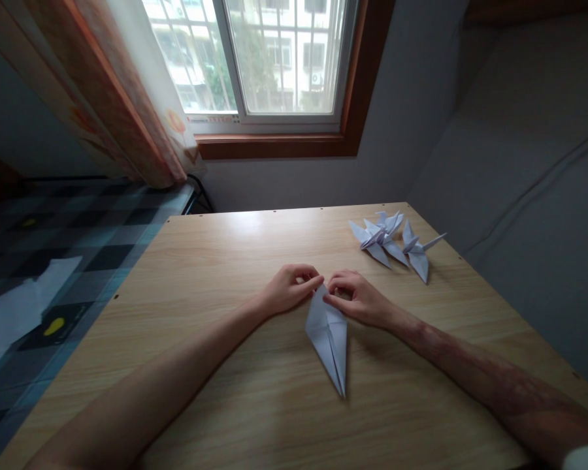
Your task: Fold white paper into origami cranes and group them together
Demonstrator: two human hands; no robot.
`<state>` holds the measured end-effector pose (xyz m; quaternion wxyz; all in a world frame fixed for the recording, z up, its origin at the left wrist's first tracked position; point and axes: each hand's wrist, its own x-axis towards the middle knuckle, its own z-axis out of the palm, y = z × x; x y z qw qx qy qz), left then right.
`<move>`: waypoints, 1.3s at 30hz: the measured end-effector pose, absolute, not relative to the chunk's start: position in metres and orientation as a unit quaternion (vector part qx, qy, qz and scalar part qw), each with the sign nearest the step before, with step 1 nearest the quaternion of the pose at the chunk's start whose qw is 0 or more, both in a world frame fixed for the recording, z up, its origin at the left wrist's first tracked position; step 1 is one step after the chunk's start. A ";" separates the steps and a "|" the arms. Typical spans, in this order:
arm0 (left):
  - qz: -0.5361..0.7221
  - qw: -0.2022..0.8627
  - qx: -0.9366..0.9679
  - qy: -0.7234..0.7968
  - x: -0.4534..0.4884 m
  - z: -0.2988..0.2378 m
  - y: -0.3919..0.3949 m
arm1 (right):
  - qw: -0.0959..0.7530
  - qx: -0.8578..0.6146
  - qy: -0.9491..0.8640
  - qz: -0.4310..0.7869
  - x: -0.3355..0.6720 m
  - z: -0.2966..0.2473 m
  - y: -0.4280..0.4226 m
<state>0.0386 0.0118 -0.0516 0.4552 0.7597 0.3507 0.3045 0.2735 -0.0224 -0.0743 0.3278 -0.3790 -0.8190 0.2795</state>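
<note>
A white sheet of paper folded into a long diamond [327, 333] lies on the wooden table, its narrow split point towards me. My left hand [294, 287] pinches the far tip of the folded paper between thumb and fingers. On the right edge near that same tip, my right hand [353, 297] grips the paper, thumb on top and fingers curled. A slit runs down the middle of the near half. What the fingertips do underneath the paper is hidden.
Several folded paper cranes [382, 238] sit in a cluster at the table's [215, 254] far right; one crane [416, 251] stands slightly apart. On the left, a bed with a checked cover [108, 228] carries loose white paper sheets [24, 307]. A window and curtain are behind.
</note>
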 end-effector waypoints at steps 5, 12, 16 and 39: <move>0.313 0.475 0.732 0.376 0.038 -0.057 0.015 | 0.314 -0.369 -0.829 0.279 0.275 -0.075 -0.022; 0.353 0.487 0.705 0.376 0.038 -0.064 0.018 | 0.310 -0.370 -0.828 0.285 0.275 -0.077 -0.021; 0.347 0.494 0.704 0.373 0.038 -0.060 0.016 | 0.311 -0.374 -0.826 0.284 0.275 -0.078 -0.021; 0.332 0.488 0.715 0.376 0.036 -0.056 0.013 | 0.317 -0.377 -0.830 0.263 0.275 -0.077 -0.022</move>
